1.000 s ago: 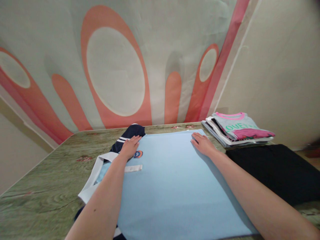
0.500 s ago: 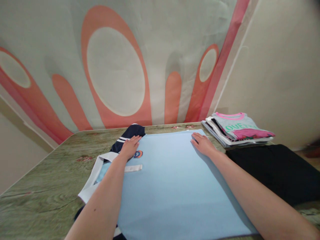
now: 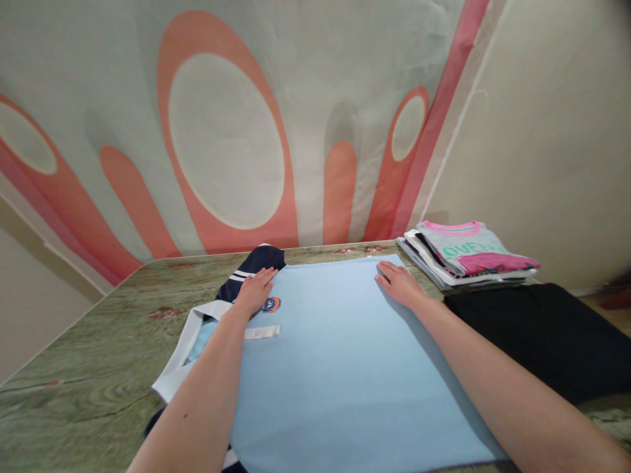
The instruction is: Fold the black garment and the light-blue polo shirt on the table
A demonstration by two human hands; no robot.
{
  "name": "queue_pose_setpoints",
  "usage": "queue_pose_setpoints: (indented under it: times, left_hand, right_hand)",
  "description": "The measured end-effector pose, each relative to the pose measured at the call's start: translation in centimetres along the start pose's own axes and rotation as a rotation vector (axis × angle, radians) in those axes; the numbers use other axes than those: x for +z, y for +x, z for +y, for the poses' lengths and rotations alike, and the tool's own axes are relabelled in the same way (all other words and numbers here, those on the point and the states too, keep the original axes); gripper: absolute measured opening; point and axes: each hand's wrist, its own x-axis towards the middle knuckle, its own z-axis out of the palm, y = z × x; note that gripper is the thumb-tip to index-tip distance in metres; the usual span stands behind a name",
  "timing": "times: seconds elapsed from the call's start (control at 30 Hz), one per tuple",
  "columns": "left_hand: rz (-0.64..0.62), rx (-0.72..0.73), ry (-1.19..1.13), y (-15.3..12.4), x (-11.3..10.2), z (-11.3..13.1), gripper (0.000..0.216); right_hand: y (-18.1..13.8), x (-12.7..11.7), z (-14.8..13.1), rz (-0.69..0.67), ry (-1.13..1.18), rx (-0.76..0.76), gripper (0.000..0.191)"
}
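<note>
A light blue polo shirt (image 3: 335, 368) lies spread sideways on the table, its white collar (image 3: 177, 358) pointing left. Its far sleeve (image 3: 251, 266) is navy with white stripes, and a round badge sits on the chest beside a white button placket. My left hand (image 3: 255, 290) rests on the shirt near that sleeve, fingers stretched out and flat. On the far right part of the shirt, close to the hem, lies my right hand (image 3: 398, 284), open with its palm down. My left forearm hides part of the collar and the near shoulder.
A stack of folded shirts (image 3: 473, 253), with a grey and pink one on top, sits at the back right. In front of it lies a folded black garment (image 3: 542, 341). The wood-patterned table (image 3: 89, 355) reaches a wall with a pink and grey printed sheet.
Both hands stay in the same places on the shirt. The whole view has shifted very slightly; the clothes look unchanged.
</note>
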Motion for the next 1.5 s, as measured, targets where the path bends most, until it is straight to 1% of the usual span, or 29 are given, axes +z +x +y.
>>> queue_pose_setpoints:
  times: [0.2,0.3,0.4,0.5,0.57,0.63,0.7,0.83,0.9,1.03,1.1,1.37,1.43,1.5]
  left_hand:
    - [0.039,0.006,-0.045,-0.2,-0.3,0.2,0.045]
    - [0.098,0.035,-0.082,-0.5,-0.9,1.0,0.048]
    - [0.14,0.064,-0.116,-0.6,-1.4,2.1,0.046]
    - [0.097,0.116,-0.129,-0.5,-1.2,2.6,0.04]
    - [0.072,0.133,-0.12,-0.3,-0.7,2.5,0.039]
    - [0.084,0.105,-0.098,-0.2,-0.4,2.0,0.041]
    - [0.122,0.042,-0.074,-0.2,-0.3,1.5,0.044]
    - [0.241,-0.077,-0.052,-0.4,-1.0,1.0,0.047]
    - [0.27,-0.108,-0.054,-0.6,-1.4,1.1,0.044]
    - [0.214,-0.073,-0.066,-0.6,-1.6,1.3,0.032]
    - [0.204,-0.054,-0.059,-0.6,-1.5,1.4,0.03]
    - [0.302,-0.097,-0.041,-0.8,-1.9,1.4,0.037]
    - [0.306,-0.062,-0.055,-0.8,-1.9,1.6,0.037]
    - [0.277,-0.004,-0.07,-0.6,-1.8,1.7,0.034]
  right_hand:
    - [0.0,0.0,0.0,0.0,-0.003,-0.001,0.045]
    - [0.0,0.0,0.0,-0.001,-0.003,0.0,0.045]
    - [0.0,0.0,0.0,-0.003,0.0,-0.001,0.045]
    - [0.0,0.0,0.0,-0.002,0.002,0.0,0.044]
    - [0.0,0.0,0.0,-0.002,0.004,0.002,0.044]
    - [0.0,0.0,0.0,-0.004,0.006,0.004,0.044]
    - [0.0,-0.1,0.0,-0.005,0.008,0.006,0.044]
    - [0.0,-0.1,-0.1,-0.003,0.012,0.005,0.045]
    - [0.0,-0.1,-0.1,-0.003,0.014,0.003,0.045]
    - [-0.1,-0.2,-0.1,0.0,0.018,0.002,0.044]
    - [-0.1,-0.2,-0.1,0.004,0.023,0.002,0.044]
    - [-0.1,-0.4,-0.3,0.038,0.057,-0.013,0.041]
    - [-0.1,-0.7,-0.4,0.057,0.074,-0.025,0.04]
    - [-0.1,-1.0,-0.7,0.074,0.103,-0.064,0.04]
